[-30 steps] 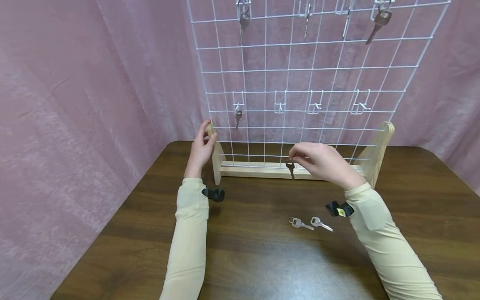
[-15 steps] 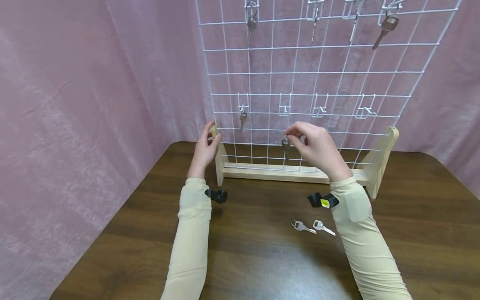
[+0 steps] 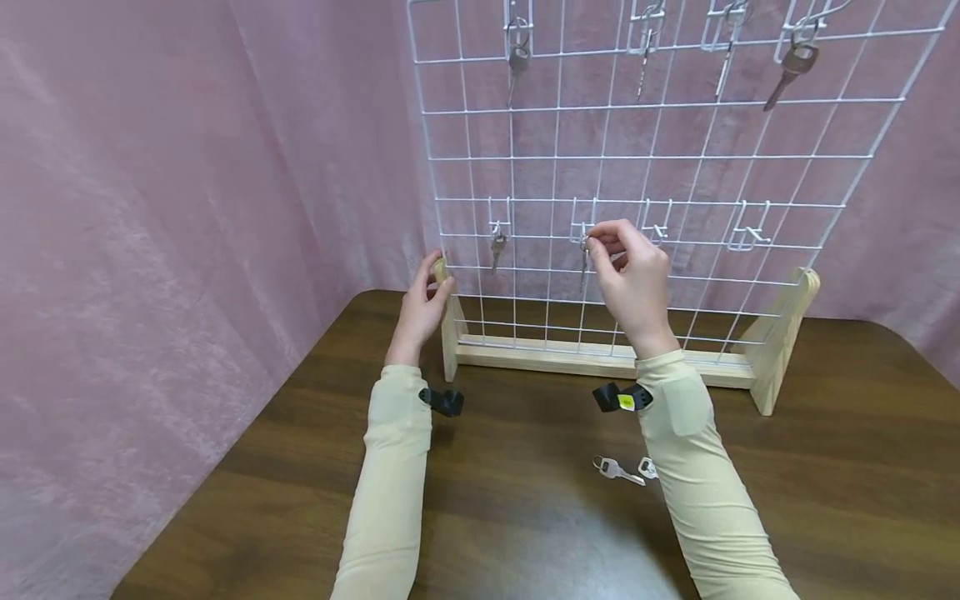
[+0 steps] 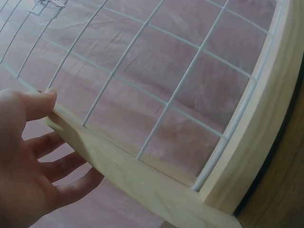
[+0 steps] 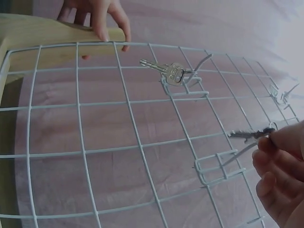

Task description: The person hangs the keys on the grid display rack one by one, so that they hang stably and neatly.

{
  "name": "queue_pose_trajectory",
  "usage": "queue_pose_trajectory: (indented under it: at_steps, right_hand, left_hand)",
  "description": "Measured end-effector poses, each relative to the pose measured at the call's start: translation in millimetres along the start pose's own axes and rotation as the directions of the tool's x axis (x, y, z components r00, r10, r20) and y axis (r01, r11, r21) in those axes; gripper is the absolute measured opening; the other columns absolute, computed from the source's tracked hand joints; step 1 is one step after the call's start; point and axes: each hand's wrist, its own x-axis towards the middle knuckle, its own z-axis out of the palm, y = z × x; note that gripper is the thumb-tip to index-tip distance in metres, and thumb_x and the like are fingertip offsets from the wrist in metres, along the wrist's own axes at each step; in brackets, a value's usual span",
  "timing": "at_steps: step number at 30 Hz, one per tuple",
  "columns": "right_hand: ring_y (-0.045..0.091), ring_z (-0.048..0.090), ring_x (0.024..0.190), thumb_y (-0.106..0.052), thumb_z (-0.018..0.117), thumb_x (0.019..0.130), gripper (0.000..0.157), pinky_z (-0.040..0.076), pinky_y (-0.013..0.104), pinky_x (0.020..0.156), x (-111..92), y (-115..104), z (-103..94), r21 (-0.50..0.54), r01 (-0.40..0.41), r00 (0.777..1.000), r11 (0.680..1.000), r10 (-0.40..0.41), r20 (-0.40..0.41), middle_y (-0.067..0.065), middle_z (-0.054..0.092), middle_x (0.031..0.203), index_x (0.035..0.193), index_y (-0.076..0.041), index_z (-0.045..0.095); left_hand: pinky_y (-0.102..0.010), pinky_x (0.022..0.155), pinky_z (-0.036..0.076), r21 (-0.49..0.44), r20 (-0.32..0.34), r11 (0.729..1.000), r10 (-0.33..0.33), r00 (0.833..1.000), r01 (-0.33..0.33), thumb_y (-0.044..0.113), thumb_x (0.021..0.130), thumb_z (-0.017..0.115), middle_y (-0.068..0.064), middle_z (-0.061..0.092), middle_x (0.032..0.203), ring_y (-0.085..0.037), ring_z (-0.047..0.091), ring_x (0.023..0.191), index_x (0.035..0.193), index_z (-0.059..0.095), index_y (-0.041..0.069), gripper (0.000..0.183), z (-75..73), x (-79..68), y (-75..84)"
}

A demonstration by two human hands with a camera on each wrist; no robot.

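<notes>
My right hand (image 3: 633, 279) pinches a key (image 3: 583, 268) by its small ring, the blade hanging down. It is at the second hook (image 3: 575, 227) of the lower row on a white wire grid (image 3: 555, 158). In the right wrist view the pinched key (image 5: 249, 134) is close to the tip of that hook's prong (image 5: 240, 154). My left hand (image 3: 422, 308) grips the top of the grid's left wooden support (image 3: 450, 333). The left wrist view has the thumb on one side of the wood (image 4: 118, 166) and the fingers on the other.
Another key (image 3: 497, 243) hangs on the lower row's leftmost hook. Several keys, including a dark one (image 3: 797, 62), hang along the upper row. On the brown table (image 3: 510, 500) lie a key with a ring (image 3: 611, 469) and a second key (image 3: 647, 468), partly behind the right sleeve.
My right hand has risen from near the base of the rack to the second lower hook, carrying the key. The left hand keeps its grip on the support. The head view has shifted slightly.
</notes>
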Motion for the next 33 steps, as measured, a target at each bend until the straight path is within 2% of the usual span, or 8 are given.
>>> queue_pose_trajectory:
  at_steps: [3,11,18,33]
  right_hand:
    - [-0.012,0.048,0.069,-0.003,0.062,0.091,0.011,0.037,0.006,0.060,0.8,2.9,3.1,0.004,-0.023,0.999,1.000,0.024,-0.031,0.019,0.070,0.084,0.096,0.005,0.067]
    - [-0.014,0.044,0.064,-0.006,0.062,0.091,0.013,0.037,0.006,0.060,1.7,7.1,8.0,-0.029,-0.080,0.994,0.996,0.077,-0.080,0.019,0.070,0.083,0.096,0.005,0.067]
    - [-0.012,0.045,0.062,-0.005,0.060,0.091,0.013,0.038,0.007,0.060,1.4,9.3,14.1,-0.014,-0.100,0.994,0.995,0.099,-0.053,0.018,0.069,0.083,0.098,0.005,0.065]
    - [-0.013,0.048,0.063,-0.004,0.062,0.089,0.016,0.039,0.005,0.061,0.4,10.6,7.9,-0.027,-0.104,0.994,0.994,0.105,0.042,0.017,0.070,0.087,0.104,0.003,0.064]
  left_hand:
    - [-0.051,0.101,0.047,-0.001,-0.005,1.000,-0.002,1.000,0.002,0.026,0.101,0.051,-0.023,0.053,0.136,-0.038,0.055,0.123,0.149,0.034,0.025,0.051,1.1,-0.6,0.7]
    - [-0.051,0.101,0.047,0.003,0.006,1.000,-0.015,1.000,0.015,0.028,0.101,0.051,-0.022,0.052,0.138,-0.037,0.054,0.124,0.148,0.034,0.029,0.050,5.7,-0.8,0.2]
    - [-0.051,0.102,0.047,0.016,-0.007,1.000,-0.008,1.000,0.008,0.029,0.101,0.051,-0.022,0.052,0.139,-0.037,0.055,0.124,0.148,0.034,0.029,0.051,1.4,0.7,-0.9]
    - [-0.051,0.099,0.048,0.019,-0.006,1.000,-0.011,1.000,0.011,0.029,0.101,0.051,-0.023,0.051,0.139,-0.037,0.054,0.124,0.149,0.033,0.028,0.051,2.0,0.6,0.1]
